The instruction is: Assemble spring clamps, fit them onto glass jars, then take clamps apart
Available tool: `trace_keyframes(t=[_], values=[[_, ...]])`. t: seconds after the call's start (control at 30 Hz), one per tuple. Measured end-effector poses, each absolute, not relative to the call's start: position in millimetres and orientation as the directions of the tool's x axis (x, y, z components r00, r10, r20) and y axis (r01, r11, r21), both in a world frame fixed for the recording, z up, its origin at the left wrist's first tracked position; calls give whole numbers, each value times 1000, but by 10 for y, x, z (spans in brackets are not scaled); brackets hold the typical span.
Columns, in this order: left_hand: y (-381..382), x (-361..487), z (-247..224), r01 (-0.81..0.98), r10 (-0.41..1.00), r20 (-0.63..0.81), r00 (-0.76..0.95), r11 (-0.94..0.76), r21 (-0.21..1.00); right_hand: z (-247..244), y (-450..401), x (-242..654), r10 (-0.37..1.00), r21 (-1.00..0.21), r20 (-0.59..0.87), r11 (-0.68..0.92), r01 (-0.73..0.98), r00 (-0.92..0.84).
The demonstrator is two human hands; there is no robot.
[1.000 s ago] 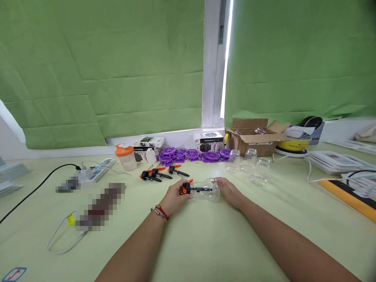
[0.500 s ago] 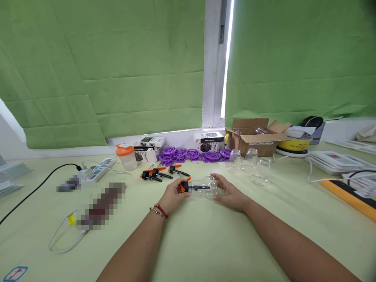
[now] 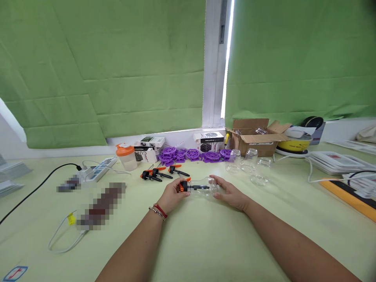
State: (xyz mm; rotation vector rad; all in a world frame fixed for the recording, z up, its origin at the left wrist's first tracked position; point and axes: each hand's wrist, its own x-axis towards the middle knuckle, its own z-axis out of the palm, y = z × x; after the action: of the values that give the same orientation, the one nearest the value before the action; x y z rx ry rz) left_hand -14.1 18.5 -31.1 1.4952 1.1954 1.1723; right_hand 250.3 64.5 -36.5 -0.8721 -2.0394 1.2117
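Note:
A clear plastic bottle (image 3: pixel 205 192) lies on its side between my hands, just above or on the table. My right hand (image 3: pixel 233 196) grips its base, thumb and fingers on opposite sides. At the bottle's neck, my left hand (image 3: pixel 171 196) is closed around a black and orange spray head (image 3: pixel 184 186). The head's black stem reaches inside the bottle. Beyond my left hand lie several similar spray heads (image 3: pixel 158 173), black with orange levers. Past my right hand stand several clear bottles (image 3: pixel 259 172).
Purple wheel-like plastic parts (image 3: pixel 192 154) lie along the wall beside small printed boxes (image 3: pixel 209 138). An open cardboard box (image 3: pixel 255 145) stands at the back right. An orange-lidded shaker cup (image 3: pixel 127 158) and a power strip (image 3: pixel 102 169) are on the left. Cables cross both sides.
The spray head has turned slightly in my left hand at the bottle's neck. The bottle has shifted a touch to the left, with both hands still on it.

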Motion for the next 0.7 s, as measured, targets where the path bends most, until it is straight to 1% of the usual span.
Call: trace_keyframes(t=[0.13,0.3,0.53,0.7], values=[[189,-142,-321,181,980,171,101,-187,965,-390,665,2510,788,-905,161,358,230,-595],[163,-125,-287,182,983,151,101,-168,969,-405,684,2512,794,-919,159,337,207,-586],[164,-125,-293,173,984,146,102,-162,971,-298,608,2461,788,-918,185,351,182,-587],[172,-130,-312,178,984,150,96,-166,970,-281,602,2458,798,-891,194,387,238,-571]])
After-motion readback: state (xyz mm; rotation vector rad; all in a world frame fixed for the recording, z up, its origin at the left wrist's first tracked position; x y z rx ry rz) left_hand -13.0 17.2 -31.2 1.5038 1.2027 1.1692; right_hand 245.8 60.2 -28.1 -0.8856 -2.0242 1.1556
